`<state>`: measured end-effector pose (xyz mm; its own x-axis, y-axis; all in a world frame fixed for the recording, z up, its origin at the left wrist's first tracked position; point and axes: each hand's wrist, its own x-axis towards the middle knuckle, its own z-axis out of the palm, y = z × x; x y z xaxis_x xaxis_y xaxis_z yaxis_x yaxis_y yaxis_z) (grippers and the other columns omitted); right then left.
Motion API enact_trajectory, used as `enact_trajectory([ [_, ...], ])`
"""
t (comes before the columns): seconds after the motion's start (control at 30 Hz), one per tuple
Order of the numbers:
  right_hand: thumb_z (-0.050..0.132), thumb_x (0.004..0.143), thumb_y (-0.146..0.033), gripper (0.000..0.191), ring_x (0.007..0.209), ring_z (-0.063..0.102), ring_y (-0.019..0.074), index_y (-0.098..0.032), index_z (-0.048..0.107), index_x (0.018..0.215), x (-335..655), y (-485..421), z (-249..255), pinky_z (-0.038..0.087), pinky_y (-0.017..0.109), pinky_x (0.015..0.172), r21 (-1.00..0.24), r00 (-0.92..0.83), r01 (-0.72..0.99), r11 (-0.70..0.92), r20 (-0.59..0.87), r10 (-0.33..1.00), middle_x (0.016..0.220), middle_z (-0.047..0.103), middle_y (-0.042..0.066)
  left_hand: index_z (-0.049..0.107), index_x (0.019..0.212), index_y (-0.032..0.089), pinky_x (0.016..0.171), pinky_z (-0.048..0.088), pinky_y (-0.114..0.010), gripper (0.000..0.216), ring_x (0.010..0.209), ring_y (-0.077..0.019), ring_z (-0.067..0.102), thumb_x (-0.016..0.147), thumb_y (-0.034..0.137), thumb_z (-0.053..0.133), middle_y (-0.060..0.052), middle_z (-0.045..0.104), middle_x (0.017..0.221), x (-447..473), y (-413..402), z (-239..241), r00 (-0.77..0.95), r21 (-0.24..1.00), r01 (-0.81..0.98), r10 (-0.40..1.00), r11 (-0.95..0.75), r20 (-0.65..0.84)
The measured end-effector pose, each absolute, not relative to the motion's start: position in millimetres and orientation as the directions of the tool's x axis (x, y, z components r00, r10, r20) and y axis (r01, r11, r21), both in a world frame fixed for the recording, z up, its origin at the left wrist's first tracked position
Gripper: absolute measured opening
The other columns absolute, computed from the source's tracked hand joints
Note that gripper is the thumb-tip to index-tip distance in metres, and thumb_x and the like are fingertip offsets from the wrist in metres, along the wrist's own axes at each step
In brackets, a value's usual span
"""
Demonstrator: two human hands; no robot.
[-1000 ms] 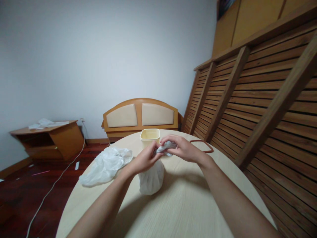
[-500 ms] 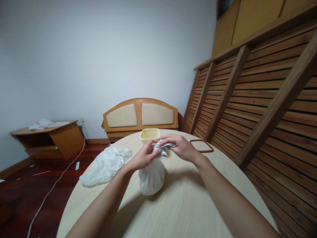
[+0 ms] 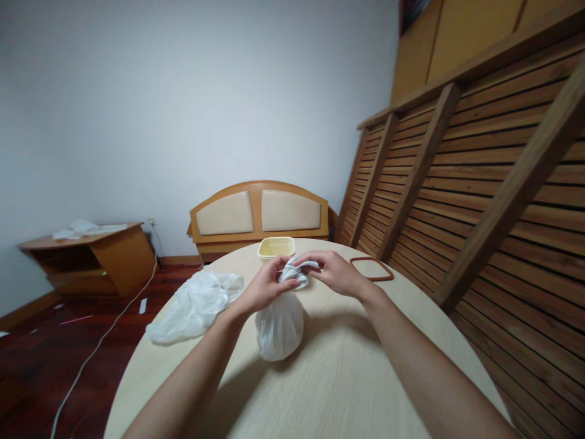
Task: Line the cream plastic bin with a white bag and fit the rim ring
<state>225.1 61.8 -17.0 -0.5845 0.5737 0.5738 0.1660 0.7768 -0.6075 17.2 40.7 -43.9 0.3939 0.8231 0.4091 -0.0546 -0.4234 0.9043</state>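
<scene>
Both hands are raised over the table, working on a small bunched white cloth (image 3: 295, 273) with faint grey stripes; its exact kind is unclear. My left hand (image 3: 267, 283) grips its left side between thumb and fingers. On the other side, my right hand (image 3: 336, 271) pinches a strip of it that sticks out to the right. Just below my left hand, a filled white plastic bag (image 3: 280, 329) stands on the table, its contents hidden. Behind the hands sits a pale yellow plastic container (image 3: 276, 246), partly covered by my left fingers.
A crumpled white plastic bag (image 3: 198, 305) lies on the left of the round table (image 3: 347, 378). A reddish-brown rounded frame (image 3: 372, 269) rests at the back right. Slatted wooden panels (image 3: 479, 177) lean along the right. A cable (image 3: 105, 335) crosses the floor at left.
My right fingers have drawn slightly back to the right, pulling out a strip of the cloth and showing more of it. The bags and container stay put.
</scene>
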Motion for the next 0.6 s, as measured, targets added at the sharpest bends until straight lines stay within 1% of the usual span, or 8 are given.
enact_trajectory([
  [0.17, 0.062, 0.088, -0.016, 0.018, 0.093, 0.07, 0.02, -0.021, 0.073, 0.1, 222, 58, -16, 0.053, 0.032, 0.083, -0.563, -0.502, 0.245, 0.79, 0.623, 0.6, 0.1, 0.076, 0.005, 0.045, 0.133, 0.016, 0.07, 0.045, -0.024, 0.078, 0.074, -0.0133, 0.061, 0.069, 0.028, 0.086, -0.002, 0.067, 0.089, 18, 38, -42, 0.377, 0.923, -0.057, 0.848, -0.38, 0.372],
  [0.27, 0.06, 0.088, -0.014, 0.018, 0.095, 0.07, 0.0201, -0.02, 0.073, 0.099, 217, 55, -17, 0.053, 0.031, 0.083, -0.571, -0.473, 0.257, 0.78, 0.629, 0.617, 0.102, 0.076, 0.005, 0.041, 0.138, 0.016, 0.065, 0.042, -0.022, 0.086, 0.069, -0.0111, 0.057, 0.065, 0.026, 0.086, 0.0, 0.066, 0.085, 18, 38, -39, 0.344, 0.928, -0.058, 0.866, -0.367, 0.364],
  [0.33, 0.057, 0.09, -0.016, 0.021, 0.098, 0.07, 0.0204, -0.02, 0.073, 0.103, 215, 53, -17, 0.054, 0.032, 0.083, -0.587, -0.474, 0.266, 0.765, 0.611, 0.634, 0.106, 0.076, 0.006, 0.04, 0.139, 0.015, 0.064, 0.042, -0.021, 0.089, 0.067, -0.0108, 0.057, 0.063, 0.024, 0.086, 0.001, 0.066, 0.082, 18, 38, -38, 0.3, 0.929, -0.045, 0.882, -0.368, 0.364],
  [0.4, 0.055, 0.093, -0.02, 0.024, 0.101, 0.07, 0.0206, -0.02, 0.071, 0.11, 214, 52, -18, 0.054, 0.032, 0.083, -0.61, -0.494, 0.267, 0.746, 0.578, 0.649, 0.112, 0.075, 0.008, 0.043, 0.135, 0.014, 0.065, 0.044, -0.022, 0.085, 0.07, -0.0122, 0.06, 0.062, 0.023, 0.085, 0.0, 0.066, 0.084, 18, 39, -37, 0.245, 0.923, -0.018, 0.894, -0.384, 0.376],
  [0.47, 0.056, 0.095, -0.026, 0.026, 0.104, 0.069, 0.0211, -0.02, 0.069, 0.118, 213, 51, -18, 0.056, 0.034, 0.085, -0.636, -0.521, 0.245, 0.732, 0.55, 0.653, 0.119, 0.073, 0.009, 0.051, 0.127, 0.014, 0.071, 0.049, -0.024, 0.074, 0.079, -0.0152, 0.064, 0.062, 0.025, 0.085, -0.005, 0.068, 0.095, 18, 40, -36, 0.196, 0.909, 0.014, 0.893, -0.417, 0.406],
  [0.53, 0.063, 0.092, -0.03, 0.032, 0.108, 0.068, 0.0219, -0.021, 0.066, 0.123, 213, 51, -19, 0.055, 0.036, 0.09, -0.643, -0.552, 0.212, 0.736, 0.542, 0.633, 0.123, 0.07, 0.009, 0.057, 0.119, 0.014, 0.074, 0.051, -0.026, 0.063, 0.086, -0.0175, 0.067, 0.064, 0.027, 0.084, -0.009, 0.067, 0.106, 18, 41, -37, 0.16, 0.891, 0.048, 0.884, -0.452, 0.44],
  [0.6, 0.07, 0.088, -0.03, 0.04, 0.111, 0.066, 0.0226, -0.022, 0.063, 0.126, 213, 51, -20, 0.054, 0.038, 0.095, -0.625, -0.58, 0.198, 0.755, 0.547, 0.604, 0.126, 0.069, 0.009, 0.059, 0.118, 0.014, 0.072, 0.052, -0.027, 0.058, 0.083, -0.0174, 0.067, 0.067, 0.029, 0.082, -0.01, 0.068, 0.109, 17, 41, -37, 0.144, 0.879, 0.091, 0.879, -0.468, 0.454],
])
